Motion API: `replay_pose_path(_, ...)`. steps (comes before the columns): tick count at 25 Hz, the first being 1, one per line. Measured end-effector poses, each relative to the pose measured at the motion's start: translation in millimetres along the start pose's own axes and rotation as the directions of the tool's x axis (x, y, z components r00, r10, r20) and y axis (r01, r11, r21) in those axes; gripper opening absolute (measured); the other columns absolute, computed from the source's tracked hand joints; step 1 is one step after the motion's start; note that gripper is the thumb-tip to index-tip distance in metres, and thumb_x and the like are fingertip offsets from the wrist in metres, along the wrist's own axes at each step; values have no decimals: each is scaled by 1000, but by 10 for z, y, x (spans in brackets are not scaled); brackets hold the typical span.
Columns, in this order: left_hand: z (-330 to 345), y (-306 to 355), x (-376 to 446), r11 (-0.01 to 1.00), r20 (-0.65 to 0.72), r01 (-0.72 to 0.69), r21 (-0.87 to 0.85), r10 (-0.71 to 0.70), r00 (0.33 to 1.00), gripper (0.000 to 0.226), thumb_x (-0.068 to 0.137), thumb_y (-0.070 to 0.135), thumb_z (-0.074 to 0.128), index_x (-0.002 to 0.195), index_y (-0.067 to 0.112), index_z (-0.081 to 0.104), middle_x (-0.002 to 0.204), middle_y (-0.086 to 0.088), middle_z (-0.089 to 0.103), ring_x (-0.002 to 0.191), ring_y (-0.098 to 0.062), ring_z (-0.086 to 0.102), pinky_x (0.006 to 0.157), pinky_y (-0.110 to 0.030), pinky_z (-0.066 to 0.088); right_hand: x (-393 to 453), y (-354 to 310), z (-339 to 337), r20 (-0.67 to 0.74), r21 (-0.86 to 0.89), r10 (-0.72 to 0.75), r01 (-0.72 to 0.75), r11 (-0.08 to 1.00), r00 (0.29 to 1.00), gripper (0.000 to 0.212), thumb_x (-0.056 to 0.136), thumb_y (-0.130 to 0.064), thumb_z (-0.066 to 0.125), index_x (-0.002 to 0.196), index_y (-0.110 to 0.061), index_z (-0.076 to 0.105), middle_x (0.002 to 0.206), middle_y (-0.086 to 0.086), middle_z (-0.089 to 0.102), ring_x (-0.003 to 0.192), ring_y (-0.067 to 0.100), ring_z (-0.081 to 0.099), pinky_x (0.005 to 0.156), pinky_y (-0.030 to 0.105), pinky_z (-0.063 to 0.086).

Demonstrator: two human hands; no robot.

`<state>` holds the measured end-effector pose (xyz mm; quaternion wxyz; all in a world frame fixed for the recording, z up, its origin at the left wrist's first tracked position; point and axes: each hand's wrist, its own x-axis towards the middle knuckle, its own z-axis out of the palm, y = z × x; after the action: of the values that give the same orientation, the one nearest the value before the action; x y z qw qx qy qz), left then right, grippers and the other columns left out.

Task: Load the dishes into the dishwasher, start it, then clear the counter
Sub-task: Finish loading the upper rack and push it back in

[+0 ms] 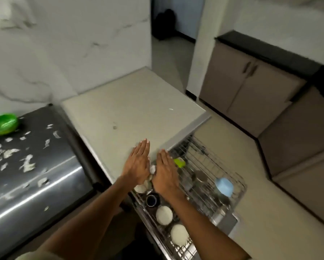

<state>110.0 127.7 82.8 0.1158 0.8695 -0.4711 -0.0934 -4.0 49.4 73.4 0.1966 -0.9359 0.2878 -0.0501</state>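
Note:
The dishwasher's wire rack (230, 177) is pulled out from under a pale counter top (131, 109). It holds white upturned bowls (164, 215), a dark cup (151, 200), a light blue cup (224, 186) and a yellow-green item (179, 163). My left hand (138, 164) and my right hand (165, 173) hover side by side, fingers straight, over the rack's back left part and the counter's front edge. Neither hand holds anything. Some white dishes lie partly hidden beneath them.
A green bowl (3, 124) sits at the far left on a dark steel surface (31, 166) flecked with white scraps. Brown cabinets (251, 91) under a black counter line the right side. A doorway (174, 34) opens at the back.

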Motion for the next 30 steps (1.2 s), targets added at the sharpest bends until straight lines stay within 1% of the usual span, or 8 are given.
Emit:
replay_pose_path(4,-385,-787,-551,984,-144,174,-31,-176,974,73,93,37,5,158,6,8,166,-10,6,154,-22,5,125,-34,1,236,-810,63,13,-54,-192,192,980,981,70,100,-14,39,159,-4,4,168,13,-3,155,22,-3,122,31,-8)
replay_pose_path(7,-576,-1414,-1022,946,-234,313,-86,-324,917,71,95,36,9,158,6,9,166,-9,6,154,-19,2,126,-35,3,312,-1550,206,65,-51,-336,340,939,939,69,100,-14,39,159,-5,5,168,12,-2,155,22,-3,124,31,-6)
replay_pose_path(10,-712,-1904,-1305,913,-264,387,-132,-409,874,67,98,35,12,159,7,7,166,-9,3,154,-18,-1,125,-33,1,407,-2136,396,70,-31,-412,415,909,909,67,103,-14,40,160,-8,5,168,9,-3,155,20,-5,125,32,-3)
replay_pose_path(15,-1000,-2925,-1866,823,-302,515,-238,-567,766,68,97,36,13,159,9,7,166,-6,3,154,-16,0,123,-29,-3,530,-3326,808,183,-33,-561,575,817,808,77,97,-13,48,160,-7,3,168,9,-6,155,19,-7,124,30,-8)
replay_pose_path(17,-1073,-3310,-2059,776,-297,561,-289,-629,718,67,98,36,14,159,9,7,167,-6,4,154,-16,1,124,-29,-2,599,-3708,918,217,-35,-591,611,791,777,82,96,-17,53,159,-5,3,168,10,-5,155,20,-6,125,32,-4)
replay_pose_path(20,-1150,-3862,-2312,720,-296,610,-332,-693,657,60,105,28,24,158,6,8,167,-8,6,154,-17,3,125,-32,2,703,-4284,1148,220,-30,-634,655,755,742,75,97,-12,46,159,-5,5,168,10,-1,155,20,-3,125,32,-2)
replay_pose_path(23,-1164,-4203,-2415,700,-297,619,-355,-713,636,60,105,28,26,159,7,8,166,-9,7,154,-18,4,125,-33,3,772,-4698,1361,255,-33,-643,672,740,722,76,93,-7,44,159,-6,7,168,10,1,155,20,-1,124,31,-3)
replay_pose_path(30,-1194,-4724,-2250,660,-255,629,-410,-745,616,61,106,25,30,159,9,5,167,-8,3,154,-16,1,125,-32,3,1188,-5238,1733,333,-58,-648,701,710,684,76,94,-9,45,159,-7,6,168,9,-2,155,19,-4,123,30,-5)
